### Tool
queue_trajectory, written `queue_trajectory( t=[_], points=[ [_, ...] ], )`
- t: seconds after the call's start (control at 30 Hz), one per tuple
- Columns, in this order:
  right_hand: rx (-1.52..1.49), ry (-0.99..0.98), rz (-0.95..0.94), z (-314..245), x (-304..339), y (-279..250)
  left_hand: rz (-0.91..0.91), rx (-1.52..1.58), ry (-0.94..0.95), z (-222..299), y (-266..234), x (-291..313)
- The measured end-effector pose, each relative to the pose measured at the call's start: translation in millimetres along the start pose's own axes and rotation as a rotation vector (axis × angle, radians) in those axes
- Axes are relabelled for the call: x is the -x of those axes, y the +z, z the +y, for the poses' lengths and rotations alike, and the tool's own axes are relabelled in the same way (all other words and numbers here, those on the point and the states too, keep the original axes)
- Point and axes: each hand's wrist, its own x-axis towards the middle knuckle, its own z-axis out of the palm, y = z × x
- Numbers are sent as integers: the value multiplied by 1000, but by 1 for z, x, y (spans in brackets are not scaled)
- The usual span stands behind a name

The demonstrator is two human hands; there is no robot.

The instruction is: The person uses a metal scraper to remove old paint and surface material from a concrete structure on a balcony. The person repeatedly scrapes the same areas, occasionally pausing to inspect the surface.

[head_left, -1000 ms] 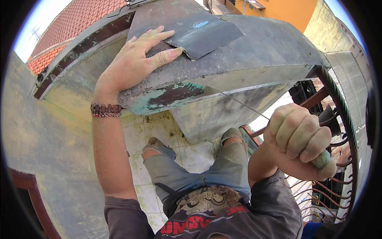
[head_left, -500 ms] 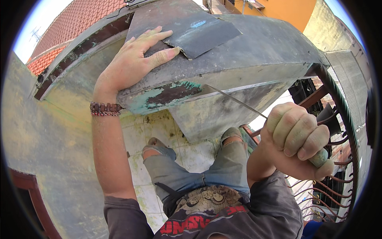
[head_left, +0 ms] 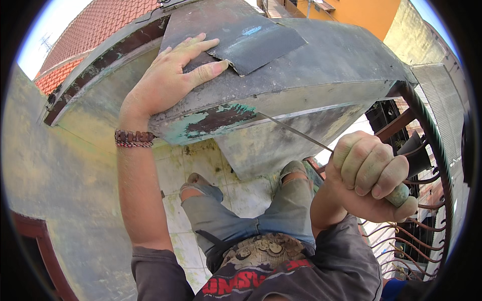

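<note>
My left hand [head_left: 173,80] lies with fingers spread on the top of a grey concrete ledge [head_left: 341,55], its fingers on a dark flat sheet [head_left: 261,47] with a pale blue smear. Closed in a fist, my right hand [head_left: 371,173] grips the greenish handle of a scraper [head_left: 296,131]. The slim metal blade slants up to the left, and its tip meets the ledge's front face. Just left of that tip is a patch [head_left: 216,120] of dark brown edged with flaking turquoise paint.
A dark metal railing [head_left: 432,135] with curled bars runs along the right side. At left stands a stained wall [head_left: 65,165] with a brown frame [head_left: 37,228]. Below the ledge, my feet stand on pale, dirty floor tiles [head_left: 251,195].
My right hand has shifted slightly left and down with the scraper, and the blade tip sits slightly lower on the ledge face. My left hand stays nearly in place.
</note>
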Motion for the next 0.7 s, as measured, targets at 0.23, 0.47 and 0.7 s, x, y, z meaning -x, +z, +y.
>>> queue_trajectory(
  t=[0.23, 0.47, 0.7],
  points=[
    [9, -52, 29, 3, 2, 5, 4, -19, 16, 0, 0, 0],
    [-25, 7, 21, 13, 5, 7, 8, -15, 24, -2, 2, 1],
    [-15, -38, 70, 6, 6, 1, 6, 6, 7, 0, 0, 0]
  ],
)
